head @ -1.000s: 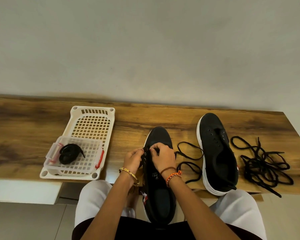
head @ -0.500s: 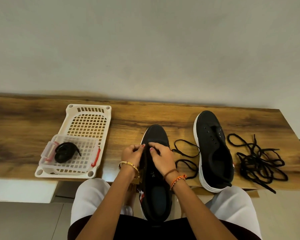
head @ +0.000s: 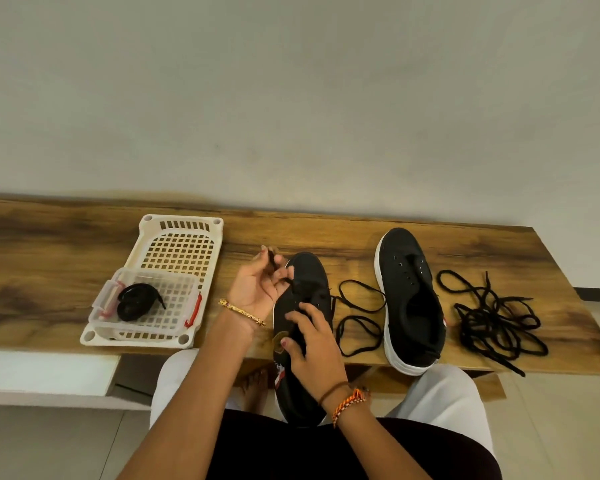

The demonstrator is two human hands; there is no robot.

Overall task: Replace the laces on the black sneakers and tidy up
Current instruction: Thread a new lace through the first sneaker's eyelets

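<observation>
- Sitting at the wooden bench [head: 66, 258], a person kept one sneaker [head: 303, 327] in front of them, its heel off the edge over their lap.
- The left hand [head: 257, 289] pinched a lace end [head: 273, 263], raised beside the toe.
- The right hand [head: 314, 344] gripped the sneaker's tongue area.
- The lace [head: 359, 315] looped between the shoes.
- The second sneaker [head: 411, 299] lay unlaced, a tangled lace pile [head: 496, 320] right of it.
- A clear box [head: 146, 306] holding a coiled lace [head: 134, 301] sat in the white basket [head: 179, 251].
</observation>
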